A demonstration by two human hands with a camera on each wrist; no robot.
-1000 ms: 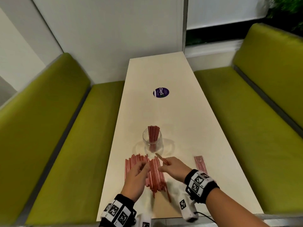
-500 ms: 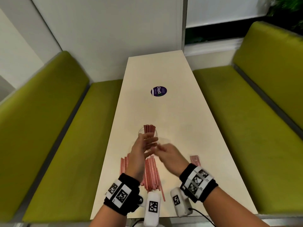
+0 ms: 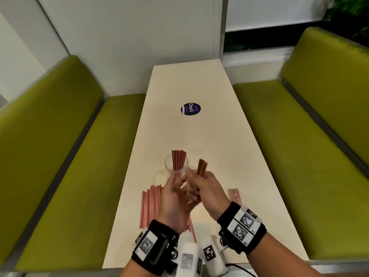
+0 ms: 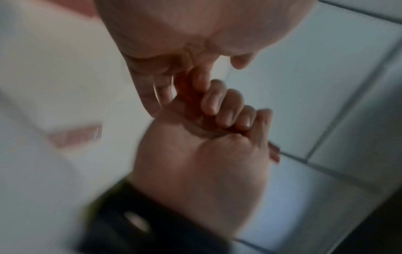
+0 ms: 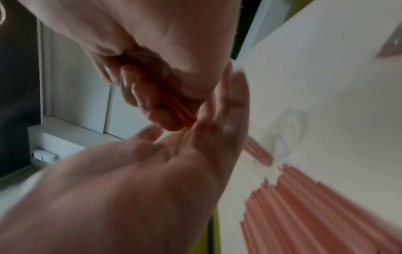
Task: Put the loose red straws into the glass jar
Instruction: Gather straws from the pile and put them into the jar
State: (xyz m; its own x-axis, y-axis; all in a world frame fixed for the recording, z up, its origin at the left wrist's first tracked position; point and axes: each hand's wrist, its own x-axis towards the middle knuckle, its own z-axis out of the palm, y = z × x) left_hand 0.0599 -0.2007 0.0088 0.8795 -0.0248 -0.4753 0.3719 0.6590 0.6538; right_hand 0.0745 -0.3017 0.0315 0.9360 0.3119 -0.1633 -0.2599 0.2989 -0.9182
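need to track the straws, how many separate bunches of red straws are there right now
3: one standing in the jar, one gripped in the right hand, one lying on the table by the left hand, partly hidden.

Straws on table point(image 3: 151, 204) were red w/ pale stripes; bunch in clear glass jar point(image 3: 176, 164) was darker red. Table point(image 3: 219, 136) was cream, w/ a purple round sticker point(image 3: 190, 109), white lettering. Benches point(image 3: 65, 156) were olive green. Wristbands point(image 3: 242, 226) were black w/ b&w square-code tags.

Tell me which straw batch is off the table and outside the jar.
The small bunch gripped upright in the right hand, right of the glass jar.
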